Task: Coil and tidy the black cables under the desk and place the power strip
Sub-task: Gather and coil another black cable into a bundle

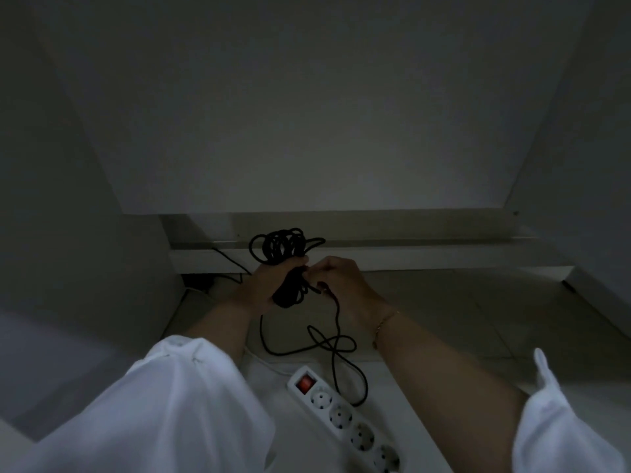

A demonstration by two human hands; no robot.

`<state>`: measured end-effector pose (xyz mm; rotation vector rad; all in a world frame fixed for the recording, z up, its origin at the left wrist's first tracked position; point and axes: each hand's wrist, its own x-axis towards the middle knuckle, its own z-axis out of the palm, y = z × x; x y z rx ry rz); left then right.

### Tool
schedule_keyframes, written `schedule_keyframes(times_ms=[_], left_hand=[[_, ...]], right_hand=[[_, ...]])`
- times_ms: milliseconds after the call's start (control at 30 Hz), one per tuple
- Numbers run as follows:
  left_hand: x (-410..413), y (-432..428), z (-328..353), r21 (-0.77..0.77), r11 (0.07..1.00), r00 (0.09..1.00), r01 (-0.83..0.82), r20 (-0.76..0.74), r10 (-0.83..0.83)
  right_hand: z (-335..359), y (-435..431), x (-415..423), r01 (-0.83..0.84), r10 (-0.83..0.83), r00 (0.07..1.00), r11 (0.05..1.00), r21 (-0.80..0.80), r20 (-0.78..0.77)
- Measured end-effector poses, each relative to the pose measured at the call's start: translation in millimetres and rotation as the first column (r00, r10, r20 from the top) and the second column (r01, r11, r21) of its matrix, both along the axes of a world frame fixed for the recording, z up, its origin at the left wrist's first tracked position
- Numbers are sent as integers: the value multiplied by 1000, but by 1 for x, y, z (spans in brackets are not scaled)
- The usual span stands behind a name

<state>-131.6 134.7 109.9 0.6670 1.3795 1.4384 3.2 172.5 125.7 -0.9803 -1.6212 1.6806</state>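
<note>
My left hand [264,285] grips a bundle of coiled black cable [281,249], whose loops stick up above the fist. Touching it on the right, my right hand [341,279] pinches the loose strand of the same cable next to the bundle. The free length of the black cable [336,343] hangs down and lies in loops on the floor. A white power strip [345,418] with a red switch and several sockets lies on the floor between my forearms, running toward the bottom edge.
The space is dim, under a desk, with a white back panel [307,131] and side walls left and right. A baseboard ledge [409,257] runs along the back. Another black cable [227,259] leads to a dark plug at the left corner.
</note>
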Motion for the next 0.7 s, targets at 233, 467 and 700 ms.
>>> schedule_keyframes(times_ms=[233, 467, 700], left_hand=[[-1, 3, -4, 13, 998, 997, -68, -45, 68], [2, 4, -4, -1, 997, 977, 74, -198, -73], [1, -5, -4, -121, 980, 922, 157, -338, -190]], right_hand=[[6, -1, -9, 78, -93, 985, 991, -106, -143], [12, 4, -14, 133, -127, 982, 990, 36, -138], [9, 4, -14, 72, -113, 965, 982, -173, -236]])
